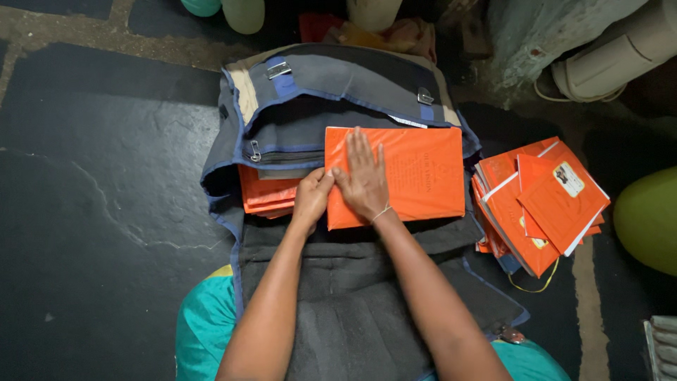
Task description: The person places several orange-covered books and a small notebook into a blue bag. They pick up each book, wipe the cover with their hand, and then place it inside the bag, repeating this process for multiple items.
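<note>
A grey school bag [338,92] with blue trim lies open on the floor before me. An orange-covered book [416,173] rests across its opening. My right hand [363,180] lies flat on the book's left part, fingers spread. My left hand [312,197] pinches the book's left edge, fingers curled. Under it, more orange books [264,194] sit inside the bag.
A loose stack of orange-covered books [539,201] lies on the dark floor to the right of the bag. A green round object [649,219] sits at the far right. Pale rolled items [606,60] and other clutter lie at the back.
</note>
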